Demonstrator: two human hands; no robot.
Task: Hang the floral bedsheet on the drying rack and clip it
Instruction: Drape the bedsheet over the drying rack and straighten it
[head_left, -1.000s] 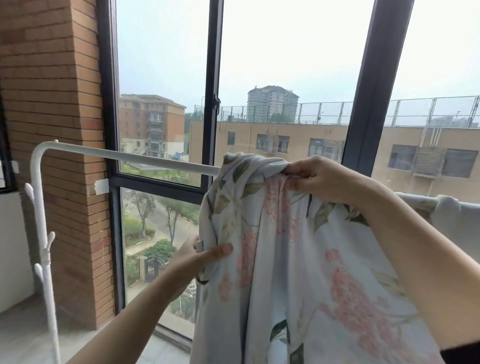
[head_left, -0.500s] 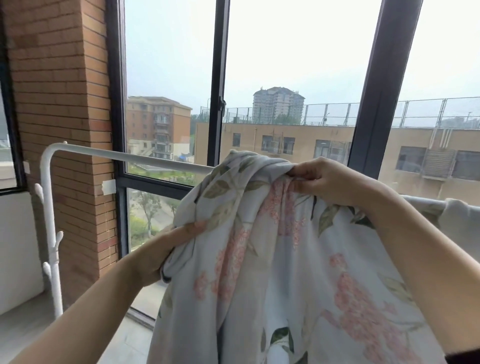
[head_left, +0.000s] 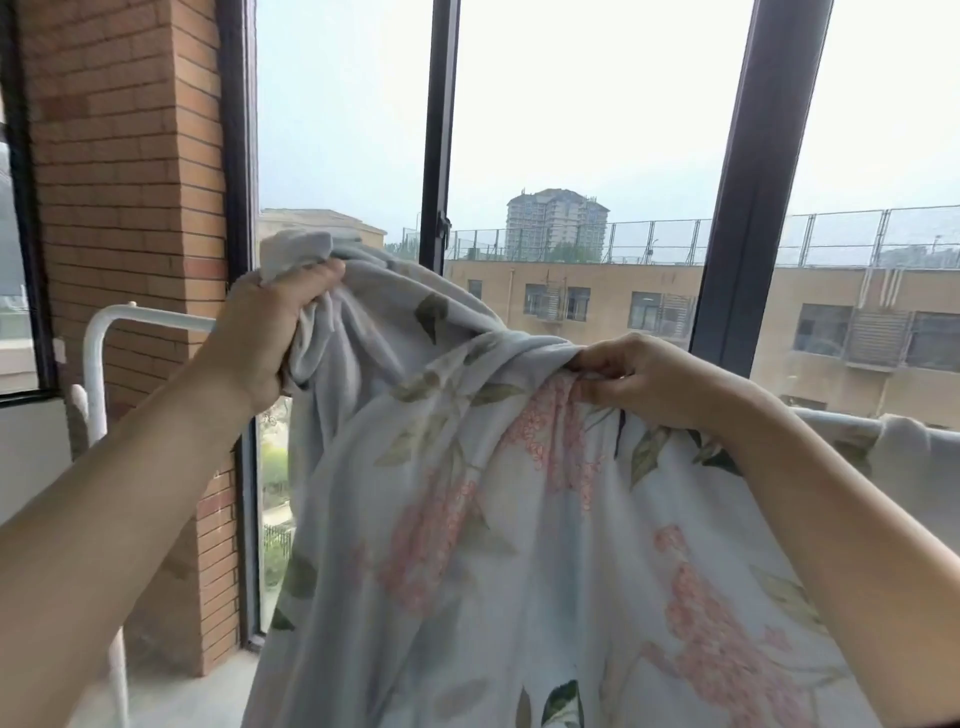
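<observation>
Left hand (head_left: 270, 332) and right hand (head_left: 641, 379) fingers grasp floral bedsheet (head_left: 467, 545), partly draped on drying rack (head_left: 135, 313); clipping remains.

Bedsheet (head_left: 467, 545) covers rack rail (head_left: 171, 318) ctr-right; rail bare at left, brick pillar (head_left: 124, 182) close behind.

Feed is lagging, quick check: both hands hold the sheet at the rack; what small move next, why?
Probably carry the left hand leftward and drape its bunch over the white rail: the floral bedsheet bunches between it and the right hand, and that rail stretch shows bare.
</observation>
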